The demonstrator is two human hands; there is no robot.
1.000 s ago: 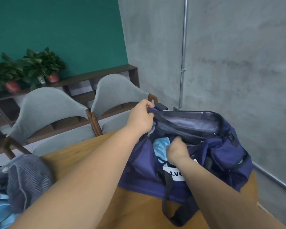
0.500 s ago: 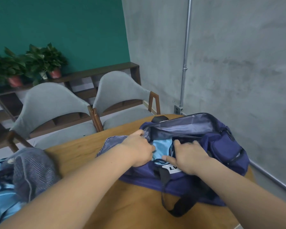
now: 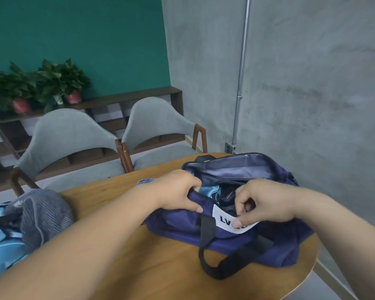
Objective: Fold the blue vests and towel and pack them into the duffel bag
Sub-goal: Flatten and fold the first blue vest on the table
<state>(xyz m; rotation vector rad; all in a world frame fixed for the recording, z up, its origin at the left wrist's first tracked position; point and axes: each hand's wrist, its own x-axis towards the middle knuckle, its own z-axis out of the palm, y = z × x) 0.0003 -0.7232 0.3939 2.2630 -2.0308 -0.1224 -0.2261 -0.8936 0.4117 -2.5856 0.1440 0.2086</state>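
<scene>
A navy duffel bag point(image 3: 275, 241) lies open on the wooden table point(image 3: 156, 267), its black strap point(image 3: 206, 241) hanging over the front. A light blue vest point(image 3: 211, 190) shows inside the opening. My left hand point(image 3: 178, 191) grips the near rim of the bag at its left end. My right hand point(image 3: 262, 202) pinches the near rim by the white label point(image 3: 223, 217). At the left edge lies a grey striped towel point(image 3: 41, 215) on top of another light blue vest point(image 3: 0, 250).
Two grey chairs point(image 3: 69, 146) stand behind the table, with a dark shelf point(image 3: 126, 100) and potted plants point(image 3: 59, 83) beyond. A concrete wall with a metal pipe point(image 3: 241, 68) is close on the right. The table's rounded edge point(image 3: 312, 271) ends just right of the bag.
Both hands came down from the raised bag and out of its inside to its near rim. The bag has settled lower on the table.
</scene>
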